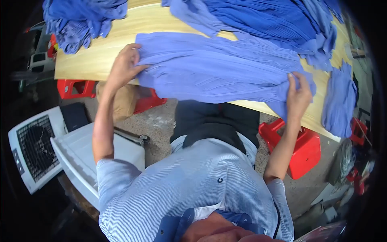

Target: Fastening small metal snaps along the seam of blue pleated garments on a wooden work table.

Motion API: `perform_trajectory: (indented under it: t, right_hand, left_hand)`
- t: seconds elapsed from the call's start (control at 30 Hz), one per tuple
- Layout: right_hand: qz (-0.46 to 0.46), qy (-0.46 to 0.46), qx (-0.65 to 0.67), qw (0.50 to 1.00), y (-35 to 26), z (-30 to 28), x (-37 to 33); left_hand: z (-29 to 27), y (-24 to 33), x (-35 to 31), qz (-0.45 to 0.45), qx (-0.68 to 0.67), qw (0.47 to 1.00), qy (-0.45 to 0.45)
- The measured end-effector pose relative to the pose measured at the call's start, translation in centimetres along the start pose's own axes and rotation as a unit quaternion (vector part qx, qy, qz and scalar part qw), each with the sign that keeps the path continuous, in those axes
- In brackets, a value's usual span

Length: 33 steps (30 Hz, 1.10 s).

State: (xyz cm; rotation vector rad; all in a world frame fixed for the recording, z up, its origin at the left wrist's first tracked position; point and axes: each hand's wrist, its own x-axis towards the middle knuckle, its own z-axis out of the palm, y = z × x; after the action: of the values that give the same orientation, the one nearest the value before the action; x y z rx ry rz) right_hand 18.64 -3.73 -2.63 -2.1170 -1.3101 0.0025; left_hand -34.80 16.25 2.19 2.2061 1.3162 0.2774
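A long piece of periwinkle-blue, finely creased cloth (217, 68) lies stretched lengthwise across the near part of the table, covering part of its front edge. I cannot make out what kind of garment or piece it is. At the cloth's left end, my left hand (124, 66) grips the border, thumb low and fingers higher up. My right hand (299, 97) pinches the lower right corner, where the fabric bunches into folds and a flap hangs down.
Darker blue cloths (262, 18) are heaped at the far right, with another heap (84, 20) at the far left. A folded blue piece (340, 99) lies over the right end of the wooden table (90, 66). Red stools (304, 153) stand beneath; a white plastic container (117, 145) is at lower left.
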Motion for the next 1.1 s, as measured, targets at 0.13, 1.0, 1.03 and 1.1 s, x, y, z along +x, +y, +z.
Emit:
perform_trajectory:
  t: [0.13, 1.0, 1.03, 1.1]
  right_hand:
    - [-0.075, 0.023, -0.047, 0.996, -0.3, 0.2, -0.7]
    - [-0.155, 0.021, -0.077, 0.985, -3.2, 2.8, 4.7]
    - [-0.176, 0.042, -0.067, 0.981, -3.5, 2.9, 4.7]
    - [-0.206, 0.077, -0.049, 0.974, -3.4, 3.0, 4.9]
  left_hand:
    - [-2.5, 4.4, 0.2, 0.000, 0.080, 0.997, 0.000]
    - [6.2, 10.0, 15.2, -0.090, 0.045, 0.955, 0.277]
    - [6.5, 8.4, 16.5, -0.111, 0.046, 0.961, 0.249]
    - [6.8, 7.5, 17.5, -0.123, 0.053, 0.964, 0.228]
